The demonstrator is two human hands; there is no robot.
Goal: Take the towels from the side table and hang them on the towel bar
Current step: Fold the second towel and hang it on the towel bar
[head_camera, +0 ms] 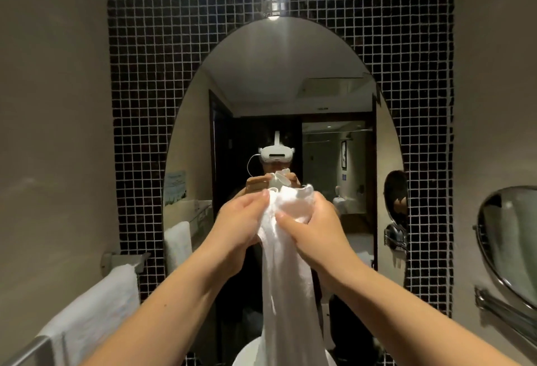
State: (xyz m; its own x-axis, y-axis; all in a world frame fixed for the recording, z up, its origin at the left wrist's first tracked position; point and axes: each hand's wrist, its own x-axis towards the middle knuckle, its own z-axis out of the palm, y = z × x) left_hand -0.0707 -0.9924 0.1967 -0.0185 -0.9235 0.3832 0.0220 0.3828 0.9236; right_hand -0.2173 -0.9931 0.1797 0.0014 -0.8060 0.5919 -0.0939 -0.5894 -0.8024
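I hold a white towel (pixel 286 272) up in front of the oval mirror, bunched at its top edge and hanging straight down. My left hand (pixel 242 222) grips the top from the left, and my right hand (pixel 309 224) grips it from the right, the two close together. On the left wall the towel bar (pixel 32 345) runs toward me from its bracket (pixel 122 259), and another white towel (pixel 96 307) hangs over it. The side table is out of sight.
An oval mirror (pixel 284 104) on a dark mosaic-tile wall reflects a person wearing a headset. A round chrome swivel mirror (pixel 511 237) and a chrome rail (pixel 505 310) stick out from the right wall. A white basin rim (pixel 247 351) shows below.
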